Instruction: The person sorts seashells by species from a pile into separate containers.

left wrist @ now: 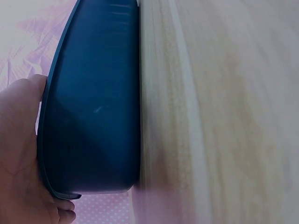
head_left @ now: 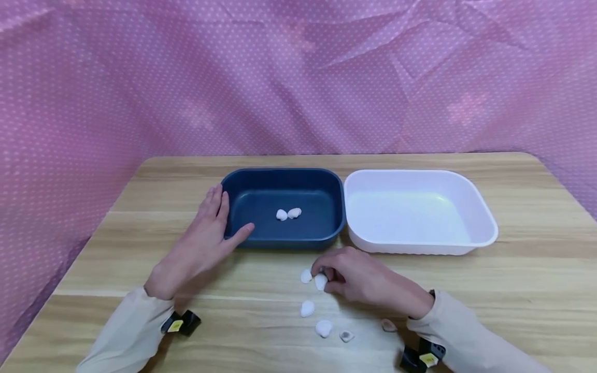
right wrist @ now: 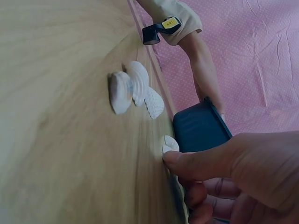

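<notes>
- Head view: shell-picking in hand, by the look of it; right hand [head_left: 356, 274] just in front of the dark blue tray [head_left: 280, 243], fingers curled, thumb and forefinger pinching a white shell [head_left: 321, 282].
- Just beside that pinch, in front of the tray, a neighbouring shell [head_left: 306, 276]; farther out, two more white shells [head_left: 324, 328], a greyish shell [head_left: 346, 336], and off to the right a pinkish shell [head_left: 388, 325], all on the wooden surface [head_left: 130, 233].
- Inside the tray, two small shells [head_left: 294, 213] side by side; just right of it, a white tray [head_left: 410, 217].
- At the tray's left end, left hand [head_left: 202, 233] opened wide, thumb over the near rim, apparently steadying.
- Next move, judging from here: a light, sure pinch and a lift clear of the neighbour.
- Left wrist view: all tray wall, glossy blue, with the left hand along its rim.
- Right wrist view: thumb tip on the pinched shell, pale and rounded, near the tray; lifted or not, cannot tell. Loose ones before the tray ridged, chalky.
</notes>
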`<state>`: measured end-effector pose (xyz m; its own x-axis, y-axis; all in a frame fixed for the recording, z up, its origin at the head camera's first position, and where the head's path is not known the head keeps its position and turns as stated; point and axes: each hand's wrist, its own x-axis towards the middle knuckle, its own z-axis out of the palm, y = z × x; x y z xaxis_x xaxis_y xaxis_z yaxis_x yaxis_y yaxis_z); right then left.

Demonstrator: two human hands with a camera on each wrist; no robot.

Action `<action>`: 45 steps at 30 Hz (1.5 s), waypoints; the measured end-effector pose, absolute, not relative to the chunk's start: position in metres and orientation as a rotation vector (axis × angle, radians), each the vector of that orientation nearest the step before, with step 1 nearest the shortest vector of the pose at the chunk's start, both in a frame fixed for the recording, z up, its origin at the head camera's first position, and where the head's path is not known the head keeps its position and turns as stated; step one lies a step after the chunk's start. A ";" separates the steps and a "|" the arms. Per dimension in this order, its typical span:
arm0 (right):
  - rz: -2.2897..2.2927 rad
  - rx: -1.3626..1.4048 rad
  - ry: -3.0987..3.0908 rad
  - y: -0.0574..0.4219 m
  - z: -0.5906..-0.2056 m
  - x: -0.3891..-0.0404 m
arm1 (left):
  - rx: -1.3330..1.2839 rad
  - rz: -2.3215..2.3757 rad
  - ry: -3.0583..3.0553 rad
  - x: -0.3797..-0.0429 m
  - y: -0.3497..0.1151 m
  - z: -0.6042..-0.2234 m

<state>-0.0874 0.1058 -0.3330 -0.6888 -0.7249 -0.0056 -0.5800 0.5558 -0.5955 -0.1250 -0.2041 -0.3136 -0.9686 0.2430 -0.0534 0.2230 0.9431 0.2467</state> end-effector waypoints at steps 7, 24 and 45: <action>-0.910 -1.037 2.490 0.113 -0.340 -0.089 | 0.370 0.356 2.997 -0.127 -0.203 -0.319; -0.959 -1.022 2.450 0.116 -0.343 -0.089 | 0.391 0.372 3.001 -0.124 -0.203 -0.313; -1.040 -1.147 2.455 0.114 -0.349 -0.099 | 0.379 0.386 2.997 -0.132 -0.206 -0.316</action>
<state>-0.0989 0.1143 -0.3493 -0.6637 -0.7438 0.0794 -0.5745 0.4388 -0.6910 -0.1316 -0.2055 -0.3162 -0.9644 0.2568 -0.0633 0.2323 0.9370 0.2609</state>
